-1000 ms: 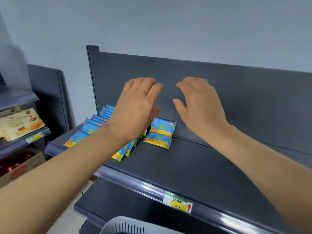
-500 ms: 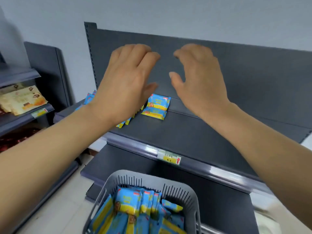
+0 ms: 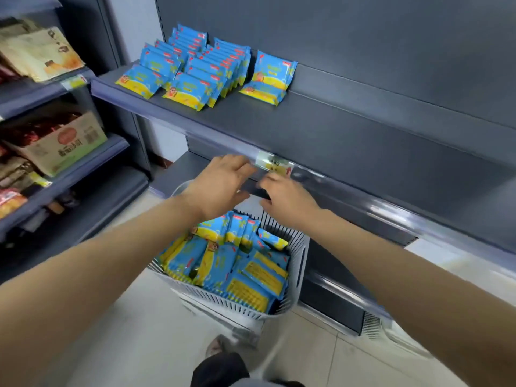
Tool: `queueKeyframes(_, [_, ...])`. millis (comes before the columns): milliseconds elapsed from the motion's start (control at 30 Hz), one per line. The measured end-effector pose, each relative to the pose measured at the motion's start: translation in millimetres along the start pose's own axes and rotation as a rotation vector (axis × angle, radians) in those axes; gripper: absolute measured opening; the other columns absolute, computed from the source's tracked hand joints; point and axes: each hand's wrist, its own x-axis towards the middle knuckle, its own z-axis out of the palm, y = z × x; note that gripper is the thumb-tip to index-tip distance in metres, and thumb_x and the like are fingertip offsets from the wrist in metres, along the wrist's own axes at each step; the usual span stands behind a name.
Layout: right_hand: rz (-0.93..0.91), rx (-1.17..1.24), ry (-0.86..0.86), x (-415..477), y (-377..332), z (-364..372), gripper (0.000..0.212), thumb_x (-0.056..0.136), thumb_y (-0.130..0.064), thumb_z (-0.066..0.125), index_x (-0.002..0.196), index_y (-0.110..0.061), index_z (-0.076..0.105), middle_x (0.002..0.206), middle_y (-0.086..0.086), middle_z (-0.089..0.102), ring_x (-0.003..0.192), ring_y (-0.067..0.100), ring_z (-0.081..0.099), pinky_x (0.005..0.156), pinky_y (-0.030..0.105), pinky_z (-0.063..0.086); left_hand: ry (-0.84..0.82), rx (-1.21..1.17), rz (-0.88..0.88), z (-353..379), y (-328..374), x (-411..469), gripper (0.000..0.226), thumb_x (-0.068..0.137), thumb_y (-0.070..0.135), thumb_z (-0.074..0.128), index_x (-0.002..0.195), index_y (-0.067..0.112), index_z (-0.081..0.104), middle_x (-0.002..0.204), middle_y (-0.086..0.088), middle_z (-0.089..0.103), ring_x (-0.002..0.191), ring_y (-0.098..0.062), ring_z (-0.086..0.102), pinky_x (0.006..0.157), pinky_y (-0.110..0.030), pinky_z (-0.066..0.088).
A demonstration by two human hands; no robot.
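Note:
Blue-and-yellow snack packets (image 3: 195, 68) stand in rows at the left end of a dark grey shelf (image 3: 349, 141), with two more packets (image 3: 269, 76) set apart to their right. A white slatted basket (image 3: 296, 272) on the floor below holds several of the same packets (image 3: 231, 261). My left hand (image 3: 223, 185) and my right hand (image 3: 284, 196) hover side by side above the basket's far rim, in front of the shelf's front edge. Both hands have loosely spread fingers and hold nothing.
A price label (image 3: 275, 164) sits on the shelf's front rail just above my hands. To the left, another shelving unit carries a cardboard box (image 3: 64, 143) and beige packets (image 3: 42, 54). Lower dark shelves run behind the basket. Pale tiled floor (image 3: 139, 331) lies below.
Both hands have dropped from in front of the shelf's back panel to just above the basket. The view has tilted down, bringing the whole basket and floor into sight.

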Motion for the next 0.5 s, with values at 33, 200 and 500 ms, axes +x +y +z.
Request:
queueKeyframes(33, [0.016,0.033,-0.1,1,2,19,0.035,0.091,-0.018,0.052,0.125,-0.008,0.053,0.126,0.01,0.051,0.118,0.028,0.047,0.096,0.038,0.041,-0.075,-0.017,-0.051,11,0,-7,0.045,0.079,0.02,0.069,0.12,0.007,0.057,0.115,-0.014,0.057,0.106,-0.036,0.053,0.089,-0.04,0.037])
queueKeyframes(200, [0.027,0.048,-0.508,-1,9,97,0.021,0.093,-0.017,0.051,0.11,-0.006,0.055,0.105,0.011,0.057,0.102,0.029,0.054,0.079,0.035,0.046,-0.259,-0.023,-0.183,46,-10,-40,0.047,0.088,0.026,0.059,0.132,0.014,0.047,0.129,-0.007,0.048,0.121,-0.027,0.042,0.1,-0.032,0.024])
queueKeyframes(500, [0.198,0.086,-0.882,6,12,170,0.078,0.089,-0.026,0.063,0.147,-0.007,0.016,0.115,0.01,0.055,0.084,0.022,0.056,0.07,0.034,0.047,-0.435,0.042,-0.264,88,-33,-74,0.042,0.091,0.031,0.053,0.131,0.019,0.046,0.131,-0.002,0.046,0.123,-0.021,0.039,0.102,-0.031,0.027])
